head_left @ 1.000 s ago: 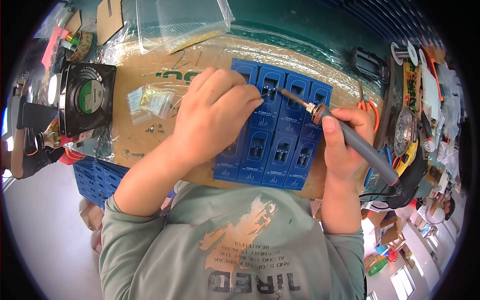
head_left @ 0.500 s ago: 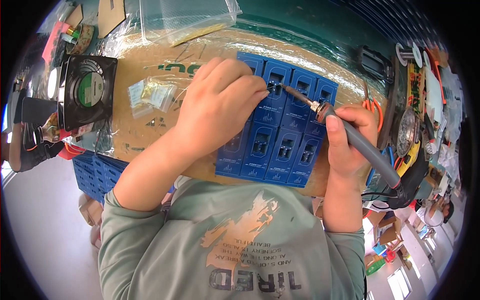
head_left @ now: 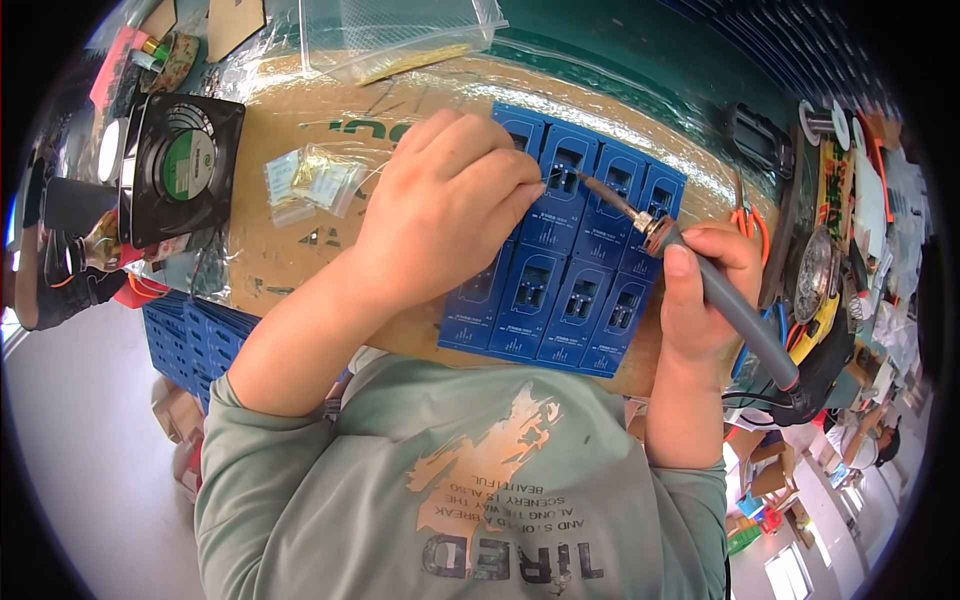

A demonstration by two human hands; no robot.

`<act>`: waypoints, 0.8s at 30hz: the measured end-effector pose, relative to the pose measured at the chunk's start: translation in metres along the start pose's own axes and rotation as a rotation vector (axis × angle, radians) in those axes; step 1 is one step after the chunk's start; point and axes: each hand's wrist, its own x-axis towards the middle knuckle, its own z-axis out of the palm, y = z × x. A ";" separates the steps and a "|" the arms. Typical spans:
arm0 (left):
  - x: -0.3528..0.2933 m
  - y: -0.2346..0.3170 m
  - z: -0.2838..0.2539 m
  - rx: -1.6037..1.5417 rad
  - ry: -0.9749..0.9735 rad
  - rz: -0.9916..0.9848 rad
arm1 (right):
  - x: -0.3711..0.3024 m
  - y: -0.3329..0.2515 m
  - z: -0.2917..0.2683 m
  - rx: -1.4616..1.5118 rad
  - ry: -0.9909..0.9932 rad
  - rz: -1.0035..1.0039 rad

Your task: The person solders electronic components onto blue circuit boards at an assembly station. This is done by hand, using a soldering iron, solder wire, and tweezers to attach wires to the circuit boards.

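Note:
A blue circuit board panel [head_left: 516,341], split into several units with cut-outs and small parts, lies on the bench in front of me. Over its left part, my left hand [head_left: 445,205] is closed in a pinch on a thin wire [head_left: 551,182], which looks like solder wire. My right hand [head_left: 708,290] grips the grey handle of a soldering iron [head_left: 735,310]. Its tip reaches a unit in the panel's far row, just right of the pinched fingers. Whether tip and wire touch the same joint is too small to tell. My left hand and forearm cover the panel's left edge.
To the left stand a black fan [head_left: 183,170] and small plastic bags [head_left: 312,184]. A clear plastic box [head_left: 400,35] is at the back. Orange-handled pliers [head_left: 748,225], a solder spool [head_left: 824,122] and a round metal tin [head_left: 818,268] lie right. Blue panels [head_left: 190,335] are stacked lower left.
The whole view has shifted slightly, so the bench appears farther right. My left fingertips have drawn back a little leftward from the iron's tip. Both hands keep their hold.

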 end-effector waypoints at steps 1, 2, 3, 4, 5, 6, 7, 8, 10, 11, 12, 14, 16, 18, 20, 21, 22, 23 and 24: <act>0.000 0.000 0.000 -0.001 -0.002 -0.002 | 0.000 -0.001 0.001 0.001 0.000 -0.001; 0.000 0.000 0.000 -0.002 -0.001 -0.001 | 0.000 -0.002 0.001 -0.010 -0.007 0.002; 0.000 -0.001 0.001 -0.006 -0.003 0.000 | 0.001 -0.003 0.001 -0.020 -0.014 0.005; 0.000 -0.001 0.001 -0.010 -0.005 0.001 | 0.001 -0.003 0.001 -0.021 -0.014 0.004; 0.000 -0.001 0.001 -0.010 -0.006 0.001 | 0.002 -0.003 0.001 -0.029 -0.023 0.001; 0.000 -0.001 0.001 -0.009 -0.006 0.000 | 0.002 -0.003 0.001 -0.037 -0.032 -0.002; -0.001 -0.001 0.001 -0.009 -0.007 -0.002 | 0.003 -0.003 0.002 -0.036 -0.032 -0.003; 0.000 -0.001 0.001 -0.009 -0.007 -0.002 | 0.003 -0.003 0.001 -0.044 -0.048 -0.003; 0.000 -0.001 0.000 -0.008 -0.011 0.003 | 0.004 -0.004 0.001 -0.052 -0.065 -0.004; 0.000 -0.001 0.000 -0.008 -0.011 0.003 | 0.004 -0.004 0.002 -0.065 -0.063 -0.016; 0.000 -0.001 0.001 -0.011 -0.009 0.006 | 0.004 -0.004 0.002 -0.079 -0.062 -0.028; -0.001 -0.001 0.001 -0.013 -0.007 0.008 | 0.003 -0.004 0.002 -0.075 -0.063 -0.027; 0.000 -0.001 0.002 -0.016 -0.003 0.004 | 0.003 -0.004 0.002 -0.071 -0.065 -0.024; -0.001 -0.003 0.003 -0.013 -0.001 0.010 | 0.004 -0.003 0.003 -0.061 -0.075 -0.037; -0.001 -0.003 0.003 -0.013 0.001 0.017 | 0.004 -0.004 0.003 -0.059 -0.079 -0.035; -0.001 -0.003 0.003 -0.013 -0.001 0.018 | 0.004 -0.004 0.003 -0.058 -0.083 -0.032; -0.001 -0.003 0.003 -0.012 -0.004 0.018 | 0.004 -0.004 0.004 -0.057 -0.084 -0.032; -0.001 -0.002 0.003 -0.014 -0.003 0.018 | 0.005 -0.005 0.003 -0.069 -0.081 -0.032; -0.001 -0.002 0.004 -0.018 0.002 0.015 | 0.005 -0.005 0.003 -0.081 -0.078 -0.031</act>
